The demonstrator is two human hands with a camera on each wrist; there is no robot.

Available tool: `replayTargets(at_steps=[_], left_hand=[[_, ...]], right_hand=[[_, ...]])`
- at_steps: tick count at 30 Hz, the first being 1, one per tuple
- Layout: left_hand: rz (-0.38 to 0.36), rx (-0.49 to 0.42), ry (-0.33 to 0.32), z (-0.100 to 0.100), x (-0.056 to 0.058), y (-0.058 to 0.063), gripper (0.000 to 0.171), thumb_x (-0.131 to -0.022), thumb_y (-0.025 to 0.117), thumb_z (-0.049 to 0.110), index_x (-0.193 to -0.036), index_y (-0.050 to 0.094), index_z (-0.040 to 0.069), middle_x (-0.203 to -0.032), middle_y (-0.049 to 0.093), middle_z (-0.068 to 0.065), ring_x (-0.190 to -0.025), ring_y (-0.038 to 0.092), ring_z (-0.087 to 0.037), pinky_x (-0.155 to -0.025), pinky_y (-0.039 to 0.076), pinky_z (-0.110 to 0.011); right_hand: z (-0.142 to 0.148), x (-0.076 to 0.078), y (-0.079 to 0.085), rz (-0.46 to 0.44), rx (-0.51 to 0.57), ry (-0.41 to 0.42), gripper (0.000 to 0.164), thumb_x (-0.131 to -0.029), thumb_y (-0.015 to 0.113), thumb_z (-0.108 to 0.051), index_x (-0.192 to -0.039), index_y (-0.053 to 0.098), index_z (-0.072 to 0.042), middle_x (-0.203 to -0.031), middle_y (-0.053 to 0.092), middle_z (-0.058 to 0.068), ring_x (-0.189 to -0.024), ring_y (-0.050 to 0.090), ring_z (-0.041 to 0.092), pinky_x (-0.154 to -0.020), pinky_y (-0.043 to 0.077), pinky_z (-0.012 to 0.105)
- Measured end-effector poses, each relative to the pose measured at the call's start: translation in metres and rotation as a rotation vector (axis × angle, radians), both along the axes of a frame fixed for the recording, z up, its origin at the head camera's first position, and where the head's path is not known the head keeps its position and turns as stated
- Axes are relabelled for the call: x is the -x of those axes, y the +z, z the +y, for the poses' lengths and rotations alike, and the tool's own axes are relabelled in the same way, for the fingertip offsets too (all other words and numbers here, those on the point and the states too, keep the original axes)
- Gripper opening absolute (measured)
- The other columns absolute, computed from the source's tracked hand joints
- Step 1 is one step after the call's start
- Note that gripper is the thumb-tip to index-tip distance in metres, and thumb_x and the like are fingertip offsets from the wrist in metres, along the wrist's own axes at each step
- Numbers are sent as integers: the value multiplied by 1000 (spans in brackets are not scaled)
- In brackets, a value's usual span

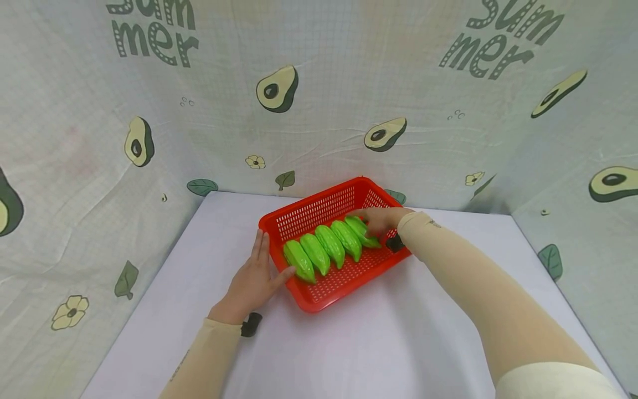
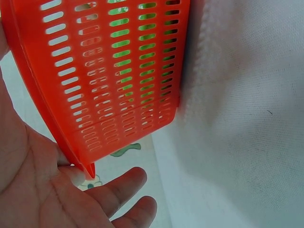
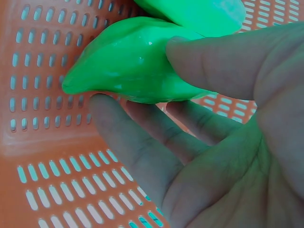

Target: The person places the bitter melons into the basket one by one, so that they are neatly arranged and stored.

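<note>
Several glossy green, ridged fruits with pointed ends lie side by side in a red plastic basket (image 1: 324,302). My right hand (image 1: 381,221) reaches over the basket's right side and pinches the rightmost green fruit (image 3: 128,61). In the right wrist view the thumb lies on its upper face and the fingers against its lower side. My left hand (image 1: 251,285) rests at the basket's left end, touching the rim with fairly straight fingers. The left wrist view shows this hand (image 2: 38,185) beside the slotted basket wall (image 2: 104,71), with two fingers extending past the rim.
The basket stands on a white-covered table (image 1: 329,354), near its back edge. Behind and at both sides hangs a pale cloth (image 1: 319,50) printed with avocados, leaves and lettering. Another green fruit (image 3: 204,16) lies close beside the pinched one.
</note>
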State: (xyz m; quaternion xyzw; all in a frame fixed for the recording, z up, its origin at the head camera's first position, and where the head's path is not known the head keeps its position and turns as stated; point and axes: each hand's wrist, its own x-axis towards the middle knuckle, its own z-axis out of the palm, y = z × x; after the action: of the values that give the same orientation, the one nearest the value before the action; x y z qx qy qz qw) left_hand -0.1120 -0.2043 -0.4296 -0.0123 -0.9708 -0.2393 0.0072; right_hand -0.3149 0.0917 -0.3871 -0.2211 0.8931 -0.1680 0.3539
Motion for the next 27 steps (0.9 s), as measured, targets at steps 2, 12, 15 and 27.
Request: replayTargets(at_steps=[2, 12, 15, 27], left_hand=[[-5, -1, 0, 1, 0, 0, 110, -90, 59, 65, -158, 1, 0, -166, -6, -15, -106, 61, -36, -90, 55, -47], [-14, 4, 3, 1, 0, 0, 110, -90, 58, 66, -159, 0, 1, -166, -5, -15, -94, 62, -31, -85, 57, -43], [-10, 3, 2, 2, -1, 0, 110, -90, 58, 66, -159, 1, 1, -166, -5, -15, -89, 61, -28, -83, 57, -42], [-10, 30, -10, 0, -1, 5, 110, -90, 58, 65, -158, 4, -2, -165, -3, -17, -74, 57, -21, -70, 56, -33]], right_hand=[[1, 0, 0, 2, 2, -2, 76, -93, 63, -1, -157, 32, -27, -146, 39, 14, -122, 40, 33, -83, 52, 33], [4, 1, 3, 24, 13, 3, 81, -91, 66, -1, -159, 29, -26, -148, 37, 15, -112, 49, 30, -71, 56, 32], [5, 1, 6, 37, 18, 6, 82, -92, 67, -1, -159, 28, -25, -148, 38, 16, -104, 53, 29, -67, 56, 32], [14, -6, 31, 196, -9, 93, 76, -93, 67, -10, -158, 31, -25, -158, 33, 13, -141, 34, 36, -109, 37, 54]])
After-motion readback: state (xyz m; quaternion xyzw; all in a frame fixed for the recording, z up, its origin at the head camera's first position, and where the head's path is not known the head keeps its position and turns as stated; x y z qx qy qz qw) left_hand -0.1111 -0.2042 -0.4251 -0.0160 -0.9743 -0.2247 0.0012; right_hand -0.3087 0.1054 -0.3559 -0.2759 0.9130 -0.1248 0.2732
